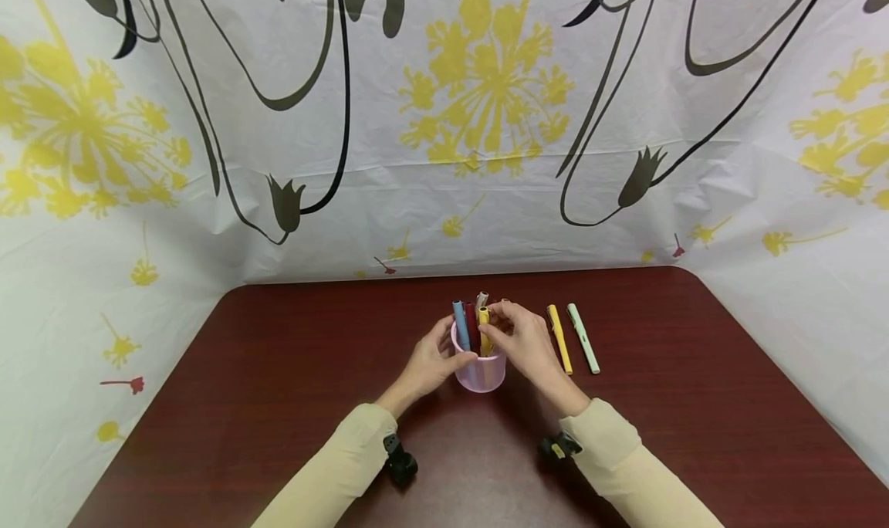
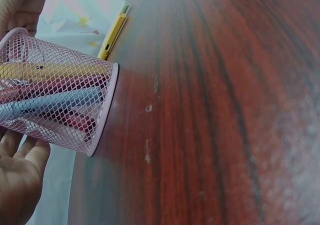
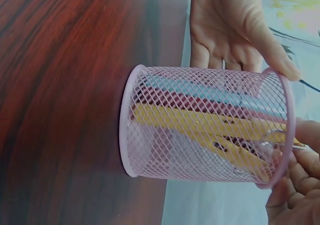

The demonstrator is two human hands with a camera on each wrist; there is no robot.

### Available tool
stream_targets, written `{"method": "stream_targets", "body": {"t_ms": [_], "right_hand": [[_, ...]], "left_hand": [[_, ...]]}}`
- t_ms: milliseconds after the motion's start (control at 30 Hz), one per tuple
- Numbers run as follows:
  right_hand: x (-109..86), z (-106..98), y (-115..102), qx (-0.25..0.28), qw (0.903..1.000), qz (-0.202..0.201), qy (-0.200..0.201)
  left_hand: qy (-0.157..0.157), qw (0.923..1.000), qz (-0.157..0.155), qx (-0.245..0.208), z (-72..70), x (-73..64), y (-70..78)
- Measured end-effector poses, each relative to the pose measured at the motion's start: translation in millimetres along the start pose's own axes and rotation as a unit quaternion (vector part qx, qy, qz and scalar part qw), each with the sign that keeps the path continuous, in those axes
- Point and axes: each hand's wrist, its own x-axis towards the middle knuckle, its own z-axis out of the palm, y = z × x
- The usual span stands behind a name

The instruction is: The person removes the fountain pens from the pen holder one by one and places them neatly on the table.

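Observation:
A pink mesh pen cup (image 1: 481, 375) stands upright on the table with several pens in it, among them a blue pen (image 1: 461, 323), a dark red pen (image 1: 473, 326) and a yellow pen (image 1: 484, 329). My left hand (image 1: 436, 358) grips the cup from its left side, thumb across the front near the rim and fingers behind. At the rim's right side, the curled fingers of my right hand (image 1: 524, 339) pinch the upper end of a slanted yellow pen (image 3: 240, 157). The lower part of that pen shows through the mesh.
To the right of the cup lie a yellow pen (image 1: 559, 340) and a pale green pen (image 1: 583, 339), side by side. The dark red-brown table (image 1: 312, 358) ends at the back against a white patterned cloth (image 1: 389, 227).

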Motion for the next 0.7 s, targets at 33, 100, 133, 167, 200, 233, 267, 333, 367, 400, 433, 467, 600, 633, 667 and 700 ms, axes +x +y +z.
{"method": "stream_targets", "body": {"t_ms": [33, 100, 133, 167, 200, 233, 267, 333, 367, 400, 433, 467, 600, 633, 667, 700], "right_hand": [[-0.1, -1.2, -0.1, 0.001, 1.0, 0.002, -0.006], [-0.6, -3.6, -0.5, 0.004, 0.9998, 0.008, -0.018], [-0.8, -4.6, -0.8, 0.005, 0.9997, 0.011, -0.023], [-0.9, -5.4, -0.9, 0.007, 0.9995, 0.013, -0.027], [-1.1, -6.2, -1.1, 0.008, 0.9994, 0.015, -0.03], [-1.2, -6.8, -1.3, 0.008, 0.9993, 0.016, -0.032], [-1.3, -7.2, -1.1, 0.008, 0.9993, 0.016, -0.033], [-1.4, -7.7, -1.0, 0.01, 0.9993, 0.016, -0.031], [-1.3, -7.7, -0.7, 0.01, 0.9994, 0.016, -0.03], [-1.2, -7.9, -0.6, 0.01, 0.9995, 0.015, -0.027], [-1.0, -8.0, -0.7, 0.01, 0.9996, 0.014, -0.023], [-0.7, -8.2, -1.0, 0.011, 0.9997, 0.014, -0.019], [0.8, -9.1, -2.6, 0.025, 0.9994, 0.022, 0.0], [1.3, -9.5, -3.0, 0.03, 0.9992, 0.026, 0.005], [1.9, -10.0, -3.3, 0.036, 0.9988, 0.031, 0.009], [2.6, -10.6, -3.6, 0.045, 0.9982, 0.036, 0.012]], "left_hand": [[0.001, 1.0, -0.002, 0.001, -0.1, 0.1, 0.1], [0.003, 1.0, -0.007, 0.004, -0.1, 0.0, 0.5], [0.004, 0.9999, -0.011, 0.004, 0.0, 0.0, 0.7], [0.005, 0.9999, -0.015, 0.004, 0.1, -0.1, 1.0], [0.006, 0.9998, -0.019, 0.004, 0.1, 0.0, 1.1], [0.007, 0.9997, -0.021, 0.005, 0.2, 0.0, 1.3], [0.007, 0.9997, -0.023, 0.005, 0.4, 0.0, 1.3], [0.007, 0.9997, -0.025, 0.003, 0.5, -0.1, 1.3], [0.006, 0.9997, -0.025, 0.003, 0.4, -0.2, 1.5], [0.006, 0.9996, -0.026, 0.003, 0.4, -0.3, 1.6], [0.006, 0.9996, -0.026, 0.004, 0.4, -0.3, 1.7], [0.005, 0.9996, -0.026, 0.003, 0.3, -0.4, 1.5], [0.006, 0.9997, -0.024, 0.004, 0.3, -0.6, 1.0], [0.006, 0.9997, -0.023, 0.002, 0.3, -0.6, 0.7], [0.006, 0.9997, -0.024, 0.001, 0.3, -0.8, 0.9], [0.007, 0.9997, -0.024, 0.0, 0.3, -1.0, 1.3]]}}
